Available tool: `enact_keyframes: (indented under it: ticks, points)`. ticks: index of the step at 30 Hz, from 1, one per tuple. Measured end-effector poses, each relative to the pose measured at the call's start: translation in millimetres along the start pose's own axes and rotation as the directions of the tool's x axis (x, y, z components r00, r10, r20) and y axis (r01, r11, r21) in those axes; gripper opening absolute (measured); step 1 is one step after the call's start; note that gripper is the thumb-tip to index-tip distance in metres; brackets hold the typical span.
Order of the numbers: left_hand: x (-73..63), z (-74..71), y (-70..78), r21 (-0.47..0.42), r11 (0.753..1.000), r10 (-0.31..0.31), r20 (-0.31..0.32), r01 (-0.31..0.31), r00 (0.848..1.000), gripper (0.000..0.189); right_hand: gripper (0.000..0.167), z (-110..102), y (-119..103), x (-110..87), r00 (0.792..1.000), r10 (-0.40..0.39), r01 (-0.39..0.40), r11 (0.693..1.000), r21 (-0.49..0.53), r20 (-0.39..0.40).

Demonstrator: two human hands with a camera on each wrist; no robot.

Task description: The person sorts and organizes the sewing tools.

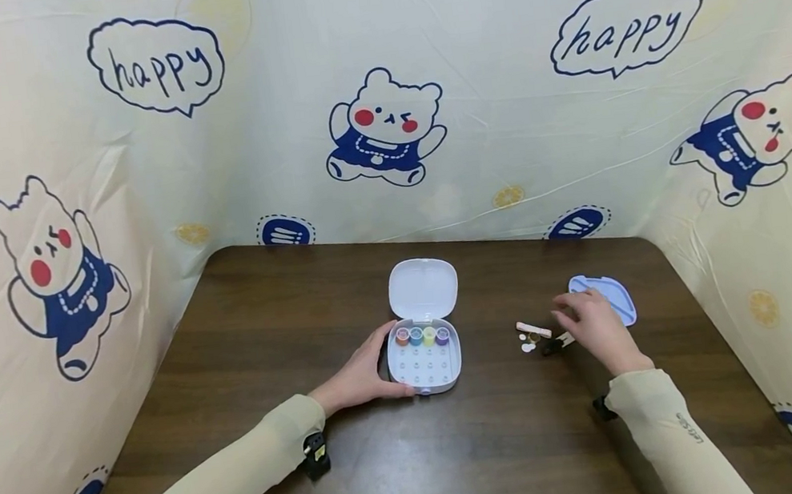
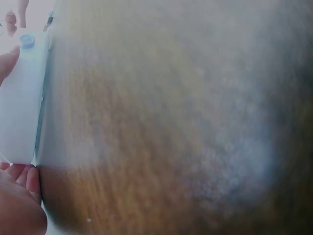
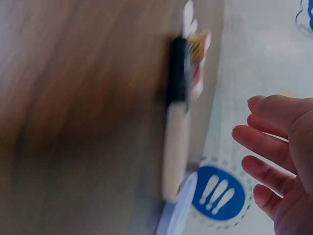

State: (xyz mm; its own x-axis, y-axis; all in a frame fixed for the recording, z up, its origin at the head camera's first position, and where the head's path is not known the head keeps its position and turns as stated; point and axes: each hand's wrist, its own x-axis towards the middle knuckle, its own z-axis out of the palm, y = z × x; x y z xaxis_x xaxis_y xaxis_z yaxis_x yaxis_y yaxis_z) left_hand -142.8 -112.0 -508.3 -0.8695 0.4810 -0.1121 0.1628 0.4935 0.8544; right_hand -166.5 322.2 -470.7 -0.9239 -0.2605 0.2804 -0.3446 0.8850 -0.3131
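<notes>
A white box (image 1: 428, 380) with rounded corners stands on the table, its hinged lid (image 1: 423, 288) raised. Small round pots in orange, blue, yellow and purple (image 1: 442, 336) line its back row, with rows of little studs in front. My left hand (image 1: 362, 373) grips the box from the left, thumb at the front and fingers towards the back. Over the right side hovers my right hand (image 1: 599, 330), loosely bent and holding nothing. Beneath and beside it lie a black-and-beige slim tool (image 3: 178, 98), a pale pink stick (image 1: 533, 329) and small white pieces (image 1: 528, 347).
A blue-lilac shallow tray or lid (image 1: 615, 296) lies behind my right hand, partly covered by it. A small gold item (image 3: 197, 47) sits near the black end of the tool. Printed cloth (image 1: 501, 147) hangs around the brown table (image 1: 266, 317).
</notes>
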Motion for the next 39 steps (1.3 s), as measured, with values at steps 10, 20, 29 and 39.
enact_keyframes:
  ticks: [10, 20, 29, 39]
  points:
    - [0.2, -0.4, -1.0, 0.009, 1.0, 0.01, -0.004, -0.01, 1.0, 0.12, 0.021, -6.8, 40.7, -12.8, 0.994, 0.105, -0.106, 0.994, -0.041, -0.026]
    - [0.6, 0.6, -4.2, 0.007, 1.0, 0.015, -0.005, -0.014, 1.0, 0.12, 0.025, -14.9, 71.2, -18.0, 0.988, 0.14, -0.147, 0.983, -0.112, -0.07]
    - [1.0, 0.9, -3.8, 0.016, 1.0, 0.027, -0.011, -0.026, 1.0, 0.12, 0.045, -13.4, 84.8, -19.7, 0.967, 0.256, -0.25, 0.955, -0.16, 0.014]
    - [0.9, 0.4, -3.3, 0.018, 1.0, 0.018, -0.009, -0.018, 1.0, 0.121, 0.054, -17.2, 90.9, -18.8, 0.94, 0.324, -0.302, 0.935, -0.184, 0.103]
